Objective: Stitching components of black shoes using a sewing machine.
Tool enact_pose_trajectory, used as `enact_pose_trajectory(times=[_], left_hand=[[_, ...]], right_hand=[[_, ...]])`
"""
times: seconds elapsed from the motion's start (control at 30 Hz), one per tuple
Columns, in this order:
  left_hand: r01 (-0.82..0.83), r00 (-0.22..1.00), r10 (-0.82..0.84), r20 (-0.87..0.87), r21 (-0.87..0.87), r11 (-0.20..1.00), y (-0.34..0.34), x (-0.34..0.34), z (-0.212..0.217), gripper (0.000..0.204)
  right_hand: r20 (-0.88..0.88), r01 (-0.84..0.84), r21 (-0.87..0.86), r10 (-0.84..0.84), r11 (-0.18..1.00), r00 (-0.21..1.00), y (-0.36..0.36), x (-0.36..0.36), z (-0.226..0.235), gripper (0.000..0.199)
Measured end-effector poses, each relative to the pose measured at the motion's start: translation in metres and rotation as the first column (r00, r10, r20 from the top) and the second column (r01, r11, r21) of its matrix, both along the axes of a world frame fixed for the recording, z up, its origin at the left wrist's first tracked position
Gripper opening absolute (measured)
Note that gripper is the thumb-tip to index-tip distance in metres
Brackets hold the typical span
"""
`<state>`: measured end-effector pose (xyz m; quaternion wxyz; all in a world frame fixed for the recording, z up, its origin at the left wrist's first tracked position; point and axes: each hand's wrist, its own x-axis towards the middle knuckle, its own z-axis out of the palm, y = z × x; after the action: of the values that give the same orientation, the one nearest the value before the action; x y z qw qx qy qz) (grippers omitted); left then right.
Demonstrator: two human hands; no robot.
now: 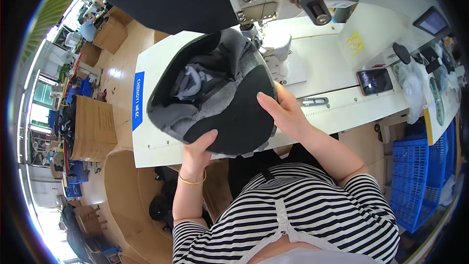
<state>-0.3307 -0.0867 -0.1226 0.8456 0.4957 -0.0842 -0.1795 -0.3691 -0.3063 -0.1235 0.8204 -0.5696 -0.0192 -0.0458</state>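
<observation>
A grey-and-black sewn fabric piece (pixel 239 122), hollow like a pouch or an inside-out bag, is held up in front of me by both hands. Its wide mouth faces me, showing grey textile and loose pale folds within. My left hand (pixel 198 147) grips the lower left edge, thumb on the black panel, its other fingers mostly hidden beneath. On the right side my right hand (pixel 288 112) pinches the edge, thumb on the smooth black panel and fingers behind. The piece's upper right side is close to the head of the sewing machine (pixel 278 5); whether they touch, I cannot tell.
On the white machine table (pixel 159 66) lie small thread snips (pixel 313 101) beside my right hand and a dark phone (pixel 374 81) farther right. Clear plastic bags (pixel 413 83) stand at the right edge. Blue crates (pixel 410 176) are lower right; a large open carton (pixel 119 181) stands lower left.
</observation>
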Motion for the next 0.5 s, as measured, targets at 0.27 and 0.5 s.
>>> enact_pose_trajectory(times=[0.27,0.5], left_hand=[[-0.019,0.975,0.007,0.222,0.049,0.999,-0.016,0.019,0.033,0.038],[-0.014,0.989,0.008,0.149,0.037,0.999,-0.03,0.04,0.053,0.036]], right_hand=[[0.018,0.038,0.094,-0.04,0.995,0.999,0.001,-0.002,0.004,0.018],[0.045,0.066,0.189,-0.076,0.98,0.996,-0.005,0.005,0.013,0.019]])
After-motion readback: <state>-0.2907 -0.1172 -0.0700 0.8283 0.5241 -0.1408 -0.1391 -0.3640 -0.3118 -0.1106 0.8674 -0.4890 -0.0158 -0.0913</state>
